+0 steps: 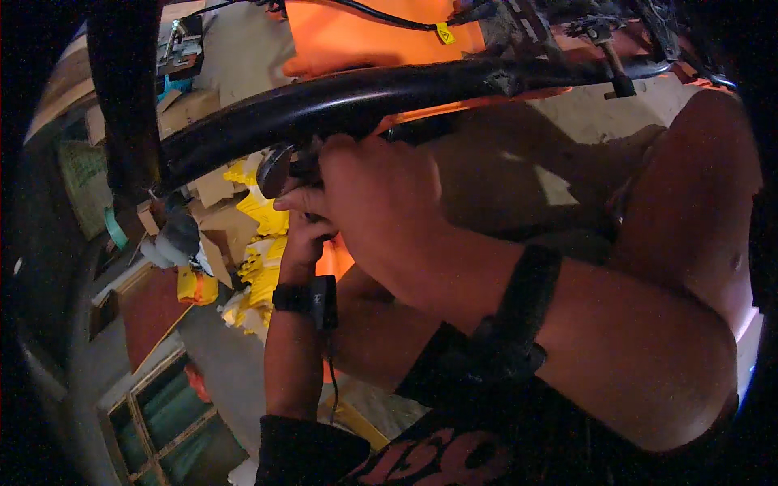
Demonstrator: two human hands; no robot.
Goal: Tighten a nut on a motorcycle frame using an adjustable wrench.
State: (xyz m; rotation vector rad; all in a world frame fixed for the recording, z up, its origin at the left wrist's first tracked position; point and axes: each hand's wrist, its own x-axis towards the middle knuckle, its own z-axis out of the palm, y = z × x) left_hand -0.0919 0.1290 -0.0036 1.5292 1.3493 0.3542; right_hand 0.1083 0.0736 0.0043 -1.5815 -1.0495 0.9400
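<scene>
My right hand is closed just under a thick black metal tube, its back toward me. Beyond its fingers pokes a dark tool with a rounded metal head, close to the tube's underside; the rest of the tool is hidden. My left hand comes up from below, fingers curled, and meets the right hand's fingertips. What lies between its fingers is hidden by the right hand and shadow. Each forearm carries a black strap, and the left one has a small dark box with a cable.
An upright black post joins the tube at left. Orange panels and a black cable with a yellow tag lie beyond. Yellow crumpled material, cardboard and a wooden-framed panel are on the floor. My bent knee is at right.
</scene>
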